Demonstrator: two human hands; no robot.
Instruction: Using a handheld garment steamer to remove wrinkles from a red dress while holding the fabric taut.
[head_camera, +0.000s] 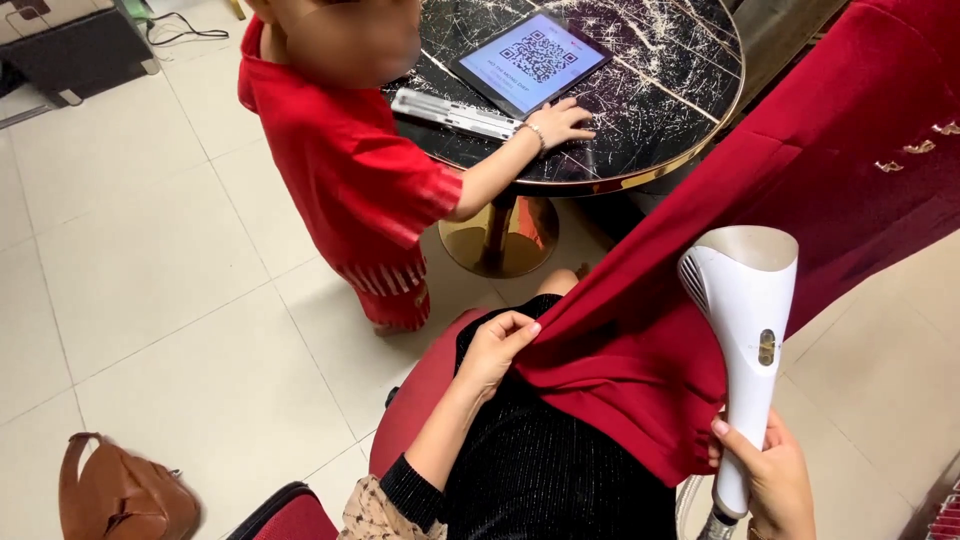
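Note:
A dark red garment (800, 170) hangs from the upper right and stretches down to my lap. My left hand (495, 350) pinches its lower hem and pulls it taut. My right hand (765, 480) grips the handle of a white handheld garment steamer (745, 310), whose head points up against the red cloth. I sit in a black dress on a red chair (420, 400).
A small person in a red outfit (350, 160) stands ahead with a hand (557, 122) on a round black marble table (660, 90) holding a tablet (530, 60) and a grey bar-shaped device (455, 113). A brown leather bag (120, 495) lies on the tiled floor at lower left.

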